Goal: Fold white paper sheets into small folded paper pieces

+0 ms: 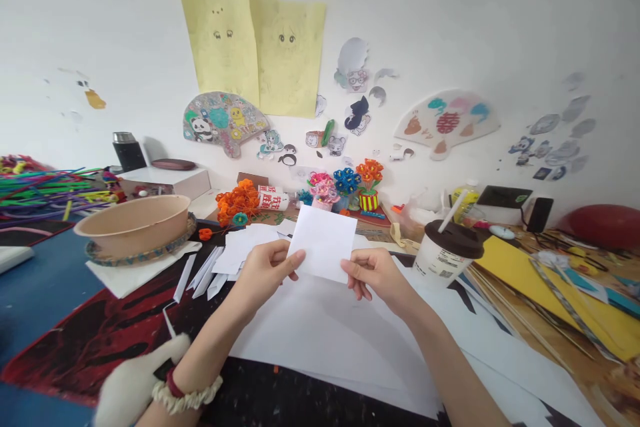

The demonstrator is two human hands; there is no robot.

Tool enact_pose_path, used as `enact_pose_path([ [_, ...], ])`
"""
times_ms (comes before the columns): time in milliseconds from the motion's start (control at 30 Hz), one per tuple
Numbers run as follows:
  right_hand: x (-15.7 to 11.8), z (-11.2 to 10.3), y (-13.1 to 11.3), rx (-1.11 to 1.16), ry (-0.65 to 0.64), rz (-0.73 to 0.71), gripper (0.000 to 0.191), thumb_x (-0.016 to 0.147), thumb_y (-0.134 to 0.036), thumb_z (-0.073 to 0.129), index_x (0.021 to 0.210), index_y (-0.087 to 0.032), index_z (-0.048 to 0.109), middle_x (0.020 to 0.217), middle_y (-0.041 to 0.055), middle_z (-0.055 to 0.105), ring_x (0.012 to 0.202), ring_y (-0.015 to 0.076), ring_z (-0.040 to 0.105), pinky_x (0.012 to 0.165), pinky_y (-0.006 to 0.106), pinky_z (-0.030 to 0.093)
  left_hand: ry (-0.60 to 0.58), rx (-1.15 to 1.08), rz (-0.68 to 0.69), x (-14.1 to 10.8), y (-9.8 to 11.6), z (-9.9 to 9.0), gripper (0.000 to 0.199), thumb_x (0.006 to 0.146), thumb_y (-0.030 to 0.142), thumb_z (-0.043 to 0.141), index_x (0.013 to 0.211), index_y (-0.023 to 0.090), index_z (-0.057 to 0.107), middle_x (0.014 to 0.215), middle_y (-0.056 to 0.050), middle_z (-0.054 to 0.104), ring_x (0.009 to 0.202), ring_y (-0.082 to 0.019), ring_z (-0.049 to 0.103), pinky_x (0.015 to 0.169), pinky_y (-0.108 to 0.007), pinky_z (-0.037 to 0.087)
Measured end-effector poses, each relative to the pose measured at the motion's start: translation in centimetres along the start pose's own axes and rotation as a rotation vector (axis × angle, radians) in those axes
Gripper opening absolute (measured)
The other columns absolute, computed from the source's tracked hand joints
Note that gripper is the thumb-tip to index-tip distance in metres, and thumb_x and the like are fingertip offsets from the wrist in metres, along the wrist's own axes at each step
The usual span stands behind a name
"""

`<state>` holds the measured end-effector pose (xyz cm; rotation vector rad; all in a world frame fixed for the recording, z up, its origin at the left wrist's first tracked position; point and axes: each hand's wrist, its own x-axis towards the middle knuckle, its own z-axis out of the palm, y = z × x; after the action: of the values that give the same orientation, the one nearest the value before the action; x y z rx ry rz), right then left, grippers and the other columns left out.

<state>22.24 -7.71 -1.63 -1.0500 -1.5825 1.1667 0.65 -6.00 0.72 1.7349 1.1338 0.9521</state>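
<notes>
A small white square of paper (323,242) is held up in the middle of the head view, tilted slightly. My left hand (270,265) pinches its lower left edge, thumb in front and fingers behind. On the lower right corner, my right hand (373,272) grips it the same way. Beneath both hands lie large white paper sheets (340,340). To the left of my left hand are a stack of white paper pieces (250,247) and several folded paper strips (205,273).
A lidded drink cup with a straw (445,253) stands close to my right hand. Left is a beige basin (135,223). Pipe-cleaner flowers (239,203) line the back near the wall. Yellow sheets and sticks (555,287) lie right; a white mouse-like object (140,380) is near my left forearm.
</notes>
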Motion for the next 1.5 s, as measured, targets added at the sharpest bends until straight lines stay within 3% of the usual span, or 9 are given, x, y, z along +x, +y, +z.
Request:
enact_pose_path([
  [833, -0.28, 0.09, -0.21, -0.075, -0.039, -0.001, 0.043, 0.085, -0.047, 0.051, 0.056, -0.015, 0.054, 0.043, -0.0023, 0.052, 0.037, 0.0077, 0.048, 0.036, 0.018, 0.031, -0.007, -0.101, -0.105, -0.15, 0.24, -0.09, 0.027, 0.07, 0.041, 0.063, 0.064, 0.015, 0.059, 0.057, -0.002, 0.064, 0.052, -0.012, 0.055, 0.049, -0.021, 0.034],
  [1233, -0.28, 0.09, -0.37, -0.055, -0.037, -0.029, 0.041, 0.081, -0.049, 0.056, 0.058, -0.015, 0.055, 0.045, -0.0032, 0.052, 0.037, 0.0075, 0.048, 0.036, 0.019, 0.031, -0.057, -0.216, -0.154, -0.08, 0.06, -0.17, 0.033, 0.069, 0.045, 0.065, 0.077, 0.013, 0.065, 0.067, -0.004, 0.067, 0.063, -0.017, 0.066, 0.05, -0.021, 0.038],
  [1500, -0.03, 0.13, 0.19, -0.088, 0.016, -0.048, 0.039, 0.082, -0.044, 0.056, 0.056, -0.015, 0.055, 0.04, -0.0039, 0.051, 0.032, 0.0061, 0.044, 0.034, 0.018, 0.028, 0.038, -0.258, -0.14, 0.06, -0.16, 0.14, 0.032, 0.069, 0.044, 0.066, 0.068, 0.012, 0.061, 0.056, -0.002, 0.064, 0.052, -0.012, 0.061, 0.05, -0.02, 0.044],
])
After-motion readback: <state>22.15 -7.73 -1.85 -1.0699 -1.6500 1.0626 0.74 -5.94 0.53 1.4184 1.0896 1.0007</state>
